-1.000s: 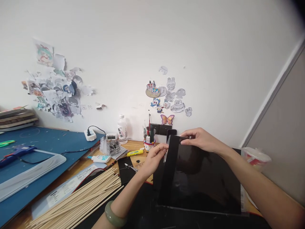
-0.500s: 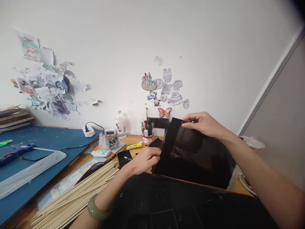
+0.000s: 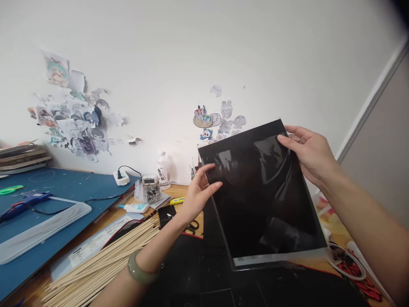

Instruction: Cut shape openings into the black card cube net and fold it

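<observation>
My right hand (image 3: 308,153) grips the upper right corner of a clear plastic sleeve with black sheets (image 3: 255,196) in it, thumb in front and fingers behind. The sleeve is held up and tilted, its glossy front facing me, with a clear strip along the bottom. At its left edge is my left hand (image 3: 201,189), thumb and forefinger spread apart over the front; its other fingers are partly hidden. Below lies a black work surface (image 3: 179,273) with thin pale lines.
Wooden sticks (image 3: 105,268) lie in a bundle at the left, near a blue mat (image 3: 64,192) with a glue gun (image 3: 28,202). Behind are a glue bottle (image 3: 136,207), a yellow tube (image 3: 177,201), scissors (image 3: 192,227) and a water bottle (image 3: 163,170). A tape roll (image 3: 347,262) sits at right.
The sleeve has been raised and turned from lying sideways to standing taller, facing me. Both hands have moved up, the right hand also rightward. The left hand's thumb and forefinger have spread.
</observation>
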